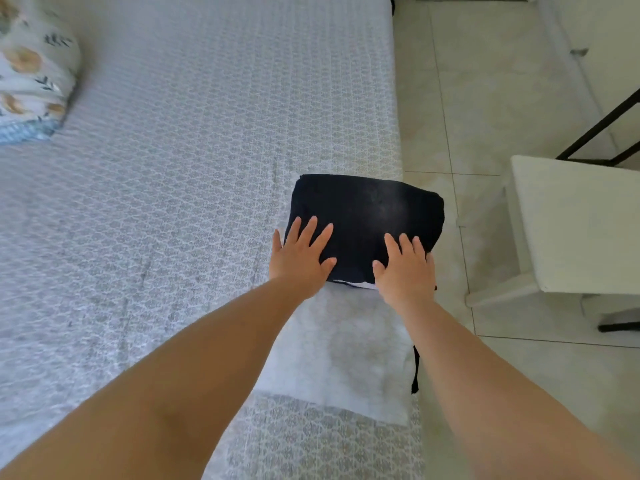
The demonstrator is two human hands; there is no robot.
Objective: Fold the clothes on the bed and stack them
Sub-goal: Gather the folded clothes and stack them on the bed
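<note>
Across most of the head view: wide bed [166, 188] under a pale grey patterned woven cover, right edge bordering a floor of pale glossy tiles [485, 109]. Right of the bed, on the tiles: white rectangular chair or stool seat [581, 230], well apart from the bed edge. Upper left corner, on the bed: floral-print white and blue bedding bundle [34, 74], far from the clothes. Near the bed's right edge: folded pale white-grey garment [332, 362] lying flat. Just beyond it: folded dark navy garment [367, 213], a compact rectangle, its right side overhanging the bed edge slightly; a sliver of white cloth shows under its near edge. Left hand [299, 258]: fingers straight and spread, palm flat on the navy garment's near-left corner. Right hand [405, 268]: fingers extended, pressing flat on the near-right corner. Neither hand grips anything.
</note>
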